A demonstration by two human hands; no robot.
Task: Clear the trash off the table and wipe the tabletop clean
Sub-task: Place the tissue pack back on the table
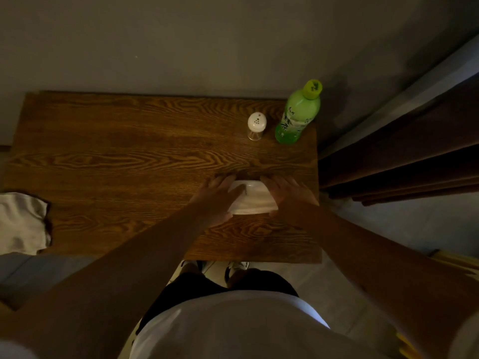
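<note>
A white pack of wipes (252, 200) lies on the dark wooden table (124, 161), towards its right front part. My left hand (220, 196) rests on the pack's left end with fingers stretched forward. My right hand (287, 191) lies against its right end, fingers also extended. A green plastic bottle (298, 115) with a yellow-green cap stands at the table's back right corner. Just left of it stands a small clear shaker (256, 125) with a white perforated lid.
A white cloth (22, 224) hangs over the table's left front edge. A grey wall runs behind the table. Dark brown curtains (404, 151) hang to the right. My legs and shoes (236, 268) stand at the table's front edge.
</note>
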